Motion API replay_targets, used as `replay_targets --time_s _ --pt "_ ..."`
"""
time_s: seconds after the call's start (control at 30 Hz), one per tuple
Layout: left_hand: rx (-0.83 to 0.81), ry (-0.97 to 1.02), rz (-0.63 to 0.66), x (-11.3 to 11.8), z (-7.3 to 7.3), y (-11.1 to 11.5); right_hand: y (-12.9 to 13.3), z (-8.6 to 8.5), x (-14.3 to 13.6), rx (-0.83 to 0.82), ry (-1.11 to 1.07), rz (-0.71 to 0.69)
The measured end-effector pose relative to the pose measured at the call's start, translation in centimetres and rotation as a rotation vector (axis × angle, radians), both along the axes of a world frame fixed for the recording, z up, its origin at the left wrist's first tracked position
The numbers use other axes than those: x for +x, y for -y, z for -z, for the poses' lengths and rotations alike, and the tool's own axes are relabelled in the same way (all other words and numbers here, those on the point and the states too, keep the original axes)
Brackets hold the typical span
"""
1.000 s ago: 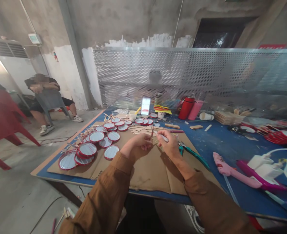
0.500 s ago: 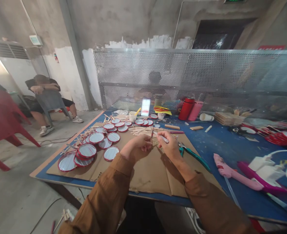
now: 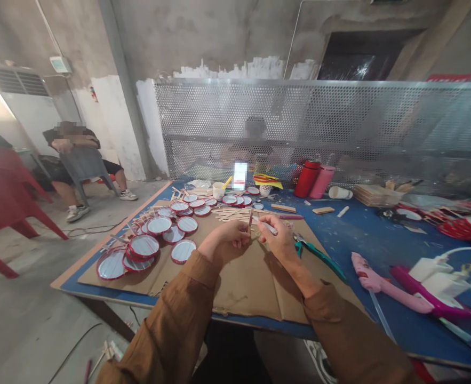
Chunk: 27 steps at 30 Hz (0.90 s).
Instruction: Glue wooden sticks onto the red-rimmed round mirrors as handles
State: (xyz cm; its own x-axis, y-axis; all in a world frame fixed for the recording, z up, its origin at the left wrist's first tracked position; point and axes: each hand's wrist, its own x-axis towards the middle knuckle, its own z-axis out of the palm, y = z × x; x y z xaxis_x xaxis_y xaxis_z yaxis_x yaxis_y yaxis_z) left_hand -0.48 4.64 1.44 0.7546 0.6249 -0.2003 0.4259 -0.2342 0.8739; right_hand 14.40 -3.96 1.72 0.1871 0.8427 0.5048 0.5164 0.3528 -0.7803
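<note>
My left hand [image 3: 233, 238] is closed on a thin wooden stick [image 3: 251, 217], held upright over the cardboard sheet [image 3: 243, 293]. Just right of it, my right hand [image 3: 277, 234] grips a white pen-like tool [image 3: 270, 229], its tip pointing at the stick. What kind of tool it is does not show clearly. Behind both hands lies a pile of flat wooden sticks [image 3: 231, 214]. To the left, several round red-rimmed discs [image 3: 159, 225] with pale faces sit in overlapping stacks. Teal-handled pliers [image 3: 323, 258] rest beside my right wrist.
On the right are a pink glue gun [image 3: 387, 288] and a power strip with white plugs [image 3: 431, 274]. A red bottle [image 3: 307, 180], a paper cup [image 3: 218, 190] and a lit phone [image 3: 240, 176] stand along the back, before a perforated metal screen [image 3: 203, 117]. A person sits at left.
Both hands stay nearly in place, still holding the stick and the white tool. The whole view has shifted very slightly.
</note>
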Motion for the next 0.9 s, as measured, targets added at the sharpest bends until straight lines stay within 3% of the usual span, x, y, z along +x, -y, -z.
replay_targets --time_s 0.9 --pt "-0.033 0.020 0.005 0.05 0.14 -0.09 0.13 -0.23 0.04 0.013 -0.012 -0.003"
